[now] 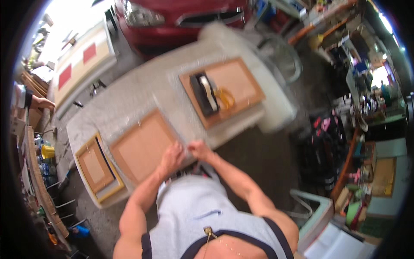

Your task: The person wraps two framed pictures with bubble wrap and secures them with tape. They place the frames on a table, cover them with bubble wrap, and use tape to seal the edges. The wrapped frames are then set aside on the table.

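My left hand (173, 156) is closed at the near right corner of a brown-backed picture frame (144, 146), lying face down on the table. Close beside it, at the table's near edge, my right hand (199, 151) is also closed, its fingertips pinched together. Blur hides what is between the fingers of either hand; it may be the edge of clear plastic wrap. Farther right lies another brown-backed frame (248, 86) on clear wrap, with a black tape dispenser (203, 96) and yellow-orange scissors (226, 99) on it. A smaller gold-edged frame (98, 169) rests at the left.
The pale table (123, 110) carries a roll of translucent wrap (274, 105) along its right end. A red car (185, 26) stands beyond it. Another table (79, 64) with two red rectangles is at the far left, near another person's hand (43, 102). Cluttered shelves line the right.
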The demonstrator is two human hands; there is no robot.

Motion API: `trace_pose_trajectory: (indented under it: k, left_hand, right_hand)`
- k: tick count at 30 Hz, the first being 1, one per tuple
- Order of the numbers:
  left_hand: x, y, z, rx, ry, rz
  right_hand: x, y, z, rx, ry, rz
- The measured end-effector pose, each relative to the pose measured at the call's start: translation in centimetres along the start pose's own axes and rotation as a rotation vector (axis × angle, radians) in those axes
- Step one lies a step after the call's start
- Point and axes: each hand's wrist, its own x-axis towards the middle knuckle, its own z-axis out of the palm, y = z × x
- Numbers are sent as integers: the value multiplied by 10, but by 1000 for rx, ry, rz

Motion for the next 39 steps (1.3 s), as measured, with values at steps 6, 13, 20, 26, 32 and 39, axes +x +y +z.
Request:
trace_pose_trajectory:
  k: [6, 13, 20, 26, 32, 39]
  left_hand:
    - [15, -2, 15, 130, 168, 46]
    - [28, -9, 27, 134, 264, -95]
    - [32, -8, 29, 167, 284, -210]
    - [39, 3, 23, 169, 238, -321]
    - [42, -3, 24, 193, 163, -386]
    - [45, -4, 22, 133, 114, -448]
  right_hand:
    - [14, 18, 3, 241, -68, 353]
    - [32, 26, -6, 319, -95, 549]
    - [39, 52, -5, 537, -260, 630]
    - [34, 49, -6, 493, -237, 644]
    - [27, 27, -13, 185, -188, 486]
    - [47, 21, -104, 168, 603, 288]
